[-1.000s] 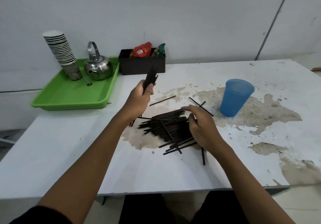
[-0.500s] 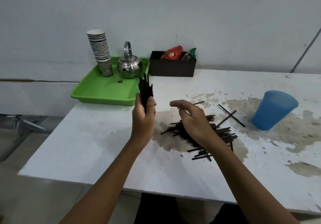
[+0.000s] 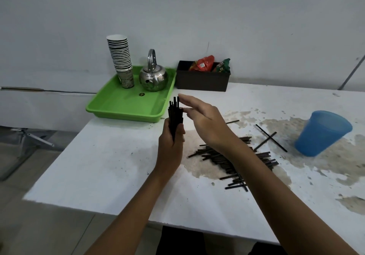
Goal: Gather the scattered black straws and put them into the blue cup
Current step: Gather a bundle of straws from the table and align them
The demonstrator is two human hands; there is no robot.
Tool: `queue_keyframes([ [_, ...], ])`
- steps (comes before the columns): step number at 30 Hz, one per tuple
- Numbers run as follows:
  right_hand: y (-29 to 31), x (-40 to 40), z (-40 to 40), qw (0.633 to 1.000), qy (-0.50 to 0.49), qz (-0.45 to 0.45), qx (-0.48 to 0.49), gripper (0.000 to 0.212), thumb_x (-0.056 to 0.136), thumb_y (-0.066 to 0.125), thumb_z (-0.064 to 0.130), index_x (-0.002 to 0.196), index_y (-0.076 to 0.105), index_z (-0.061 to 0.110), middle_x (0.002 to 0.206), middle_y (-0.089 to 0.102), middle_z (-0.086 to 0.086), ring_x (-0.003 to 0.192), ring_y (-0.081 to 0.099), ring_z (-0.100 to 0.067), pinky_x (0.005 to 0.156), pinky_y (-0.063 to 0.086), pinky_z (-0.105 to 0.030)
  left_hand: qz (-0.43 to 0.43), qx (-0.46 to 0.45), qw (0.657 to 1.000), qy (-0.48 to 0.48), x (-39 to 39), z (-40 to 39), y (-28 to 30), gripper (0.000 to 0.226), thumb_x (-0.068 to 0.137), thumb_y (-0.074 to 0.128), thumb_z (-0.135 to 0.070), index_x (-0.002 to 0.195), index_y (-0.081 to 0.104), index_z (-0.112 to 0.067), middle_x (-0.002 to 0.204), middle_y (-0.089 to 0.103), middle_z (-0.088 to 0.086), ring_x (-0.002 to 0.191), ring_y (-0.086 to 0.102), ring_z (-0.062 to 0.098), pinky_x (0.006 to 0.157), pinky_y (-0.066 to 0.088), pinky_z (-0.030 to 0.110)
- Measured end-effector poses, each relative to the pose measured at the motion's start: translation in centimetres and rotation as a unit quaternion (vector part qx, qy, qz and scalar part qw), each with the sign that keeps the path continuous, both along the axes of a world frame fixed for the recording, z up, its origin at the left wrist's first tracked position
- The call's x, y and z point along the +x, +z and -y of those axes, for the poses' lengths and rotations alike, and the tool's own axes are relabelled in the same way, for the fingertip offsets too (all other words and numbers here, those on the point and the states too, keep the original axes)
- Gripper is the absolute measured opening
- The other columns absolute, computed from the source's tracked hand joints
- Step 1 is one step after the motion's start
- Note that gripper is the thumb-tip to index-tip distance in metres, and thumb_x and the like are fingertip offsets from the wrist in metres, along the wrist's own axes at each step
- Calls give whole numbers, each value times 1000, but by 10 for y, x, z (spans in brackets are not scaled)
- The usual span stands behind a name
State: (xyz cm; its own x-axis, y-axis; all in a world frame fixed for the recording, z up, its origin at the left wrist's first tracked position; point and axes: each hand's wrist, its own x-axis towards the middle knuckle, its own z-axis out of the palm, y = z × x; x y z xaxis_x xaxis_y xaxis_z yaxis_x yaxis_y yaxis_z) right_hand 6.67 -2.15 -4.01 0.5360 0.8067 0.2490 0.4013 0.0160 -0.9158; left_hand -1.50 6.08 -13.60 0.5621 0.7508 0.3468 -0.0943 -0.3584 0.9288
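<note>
My left hand (image 3: 171, 146) grips an upright bundle of black straws (image 3: 175, 116) above the white table (image 3: 110, 167). My right hand (image 3: 205, 122) is open, fingers stretched flat, its fingertips at the top of that bundle. A pile of loose black straws (image 3: 233, 161) lies on the stained patch under my right forearm, partly hidden by it. Two more straws (image 3: 270, 138) lie crossed between the pile and the blue cup (image 3: 321, 134), which stands at the right and holds nothing that I can see.
A green tray (image 3: 126, 106) at the back left carries a stack of paper cups (image 3: 120, 59) and a steel kettle (image 3: 153, 76). A black box with snack packets (image 3: 202, 78) stands against the wall. The table's left edge drops to the floor.
My right hand has risen from the pile to the top of the bundle in my left hand. The view has swung left, shifting the cup toward the right edge.
</note>
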Motion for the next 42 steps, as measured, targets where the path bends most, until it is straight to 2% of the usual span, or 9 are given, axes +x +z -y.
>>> queue_keyframes([
  [3,-3,2,0,993,-14,111,-19,52,94,35,-4,135,57,18,131,63,-6,105,67,-20,89,51,-25,-3,-10,1000,-6,0,0,-1,14,105,45,-28,92,50,-24,61,50,-13,53,44,7,52,38,33],
  [7,-4,5,4,975,3,214,-65,65,80,35,-15,129,63,17,128,66,-8,63,59,9,64,39,-2,-6,-18,1000,3,-1,0,0,8,103,45,-35,100,52,-32,63,53,-15,55,46,8,52,42,40],
  [11,2,9,5,985,-13,168,-41,63,77,33,-20,122,66,11,119,70,-7,105,63,-1,85,38,1,13,-41,999,-1,-3,3,2,29,95,53,-51,108,57,-26,67,53,-13,59,49,9,56,41,36],
  [18,10,5,-2,985,6,164,-54,78,70,29,-23,132,59,14,131,63,-4,117,60,-17,90,41,-5,19,-49,999,2,-7,6,8,16,88,73,-23,91,58,-19,56,49,-10,47,44,10,50,41,26],
  [23,9,2,0,964,26,251,-83,78,71,38,-22,131,61,23,135,61,-7,67,62,-15,67,45,-13,2,-52,999,7,-7,4,7,14,87,73,-18,89,61,-26,53,49,-14,48,43,5,55,39,23],
  [28,-5,2,2,936,61,313,-148,82,76,42,-20,142,48,28,145,50,-12,131,51,-21,105,42,-31,-7,-88,995,53,-5,3,6,18,79,74,-36,66,62,-33,52,56,-11,50,50,12,56,41,30],
  [31,-5,0,1,942,59,293,-149,80,79,39,-19,145,43,26,152,41,-13,134,47,-21,105,36,-22,-11,-90,995,46,-6,5,9,17,86,71,-27,71,68,-35,48,56,-6,44,48,9,52,39,26],
  [38,-11,-1,2,933,74,313,-159,86,74,38,-18,146,43,29,154,39,-7,145,31,-19,111,37,-39,-48,-76,995,35,-7,5,6,37,88,70,-17,57,49,-16,43,52,-10,40,44,3,47,35,20],
  [42,-14,-2,2,951,95,256,-147,81,73,34,-23,141,50,18,147,47,-12,142,38,-19,112,37,-37,-35,-72,996,35,-8,5,6,33,79,67,-28,65,55,-1,53,58,13,49,50,15,53,39,30],
])
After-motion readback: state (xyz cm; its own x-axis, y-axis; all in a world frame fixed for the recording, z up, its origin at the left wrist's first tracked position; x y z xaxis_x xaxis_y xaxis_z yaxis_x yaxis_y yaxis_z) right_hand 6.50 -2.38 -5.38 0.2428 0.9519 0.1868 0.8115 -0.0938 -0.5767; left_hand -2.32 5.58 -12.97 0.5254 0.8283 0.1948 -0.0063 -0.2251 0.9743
